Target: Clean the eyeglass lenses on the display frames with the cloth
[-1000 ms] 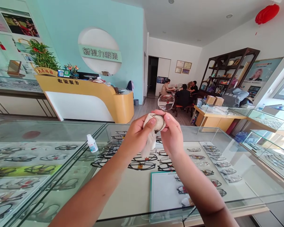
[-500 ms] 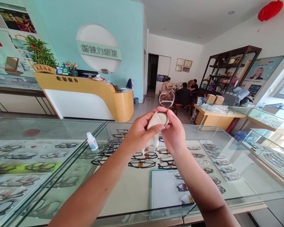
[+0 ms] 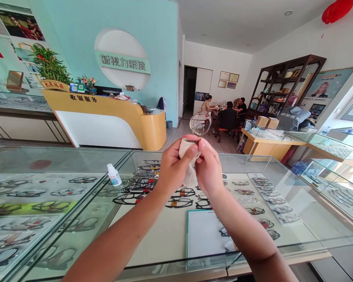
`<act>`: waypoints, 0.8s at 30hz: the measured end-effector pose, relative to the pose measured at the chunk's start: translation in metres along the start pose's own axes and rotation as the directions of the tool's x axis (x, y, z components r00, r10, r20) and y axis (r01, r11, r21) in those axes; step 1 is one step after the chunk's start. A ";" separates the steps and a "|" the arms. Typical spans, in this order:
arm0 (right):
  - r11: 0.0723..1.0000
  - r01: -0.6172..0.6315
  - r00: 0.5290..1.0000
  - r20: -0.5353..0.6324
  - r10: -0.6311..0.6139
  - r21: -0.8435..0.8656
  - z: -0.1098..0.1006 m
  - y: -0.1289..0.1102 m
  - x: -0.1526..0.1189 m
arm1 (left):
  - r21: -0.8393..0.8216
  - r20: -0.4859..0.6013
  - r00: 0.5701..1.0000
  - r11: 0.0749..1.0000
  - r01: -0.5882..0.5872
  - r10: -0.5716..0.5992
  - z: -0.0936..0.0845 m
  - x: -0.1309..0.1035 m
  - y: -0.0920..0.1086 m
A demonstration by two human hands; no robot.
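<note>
A white bottle [image 3: 114,175] stands on the glass surface [image 3: 147,239], left of the hands; the forearms partly cover eyeglass frames [image 3: 179,202] displayed beneath. The left hand [image 3: 175,164] clamps a beige cloth [image 3: 190,177] around one side of held eyeglasses [image 3: 200,123]; the right hand [image 3: 209,166] pinches that side too. Their other lens rises just beyond the fingertips.

At far left, a leafy plant [image 3: 51,65] stands at a yellow-and-white counter [image 3: 101,127] before a turquoise wall [image 3: 76,21]. Three people [image 3: 227,116] sit at the far end, left of a dark wooden shelf [image 3: 282,81]. Nearer right, two cardboard boxes [image 3: 262,122] rest on a display case [image 3: 260,148].
</note>
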State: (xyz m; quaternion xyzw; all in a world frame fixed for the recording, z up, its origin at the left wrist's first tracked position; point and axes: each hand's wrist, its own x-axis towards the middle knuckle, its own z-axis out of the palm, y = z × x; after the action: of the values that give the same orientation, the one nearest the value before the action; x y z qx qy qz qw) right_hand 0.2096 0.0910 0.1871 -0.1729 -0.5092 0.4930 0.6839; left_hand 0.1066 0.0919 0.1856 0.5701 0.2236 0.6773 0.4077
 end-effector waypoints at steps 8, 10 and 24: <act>0.999 0.021 0.999 0.039 -0.019 -0.045 -0.001 -0.004 -0.003 | -0.084 -0.006 1.000 0.996 0.005 -0.006 0.003 -0.004 0.002; 0.999 0.026 0.999 0.036 -0.024 -0.048 -0.001 -0.005 -0.003 | -0.068 -0.011 1.000 0.998 0.015 -0.016 0.002 -0.004 0.002; 0.995 -0.016 0.998 0.058 0.010 0.094 -0.007 -0.017 0.005 | 0.139 0.224 0.974 0.990 0.016 -0.047 -0.022 0.007 0.012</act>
State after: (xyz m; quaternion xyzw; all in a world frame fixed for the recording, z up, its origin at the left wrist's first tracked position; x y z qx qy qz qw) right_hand 0.2240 0.0899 0.1992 -0.1296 -0.5037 0.5257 0.6731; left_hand 0.0822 0.0945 0.1934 0.6664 0.2305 0.5845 0.4015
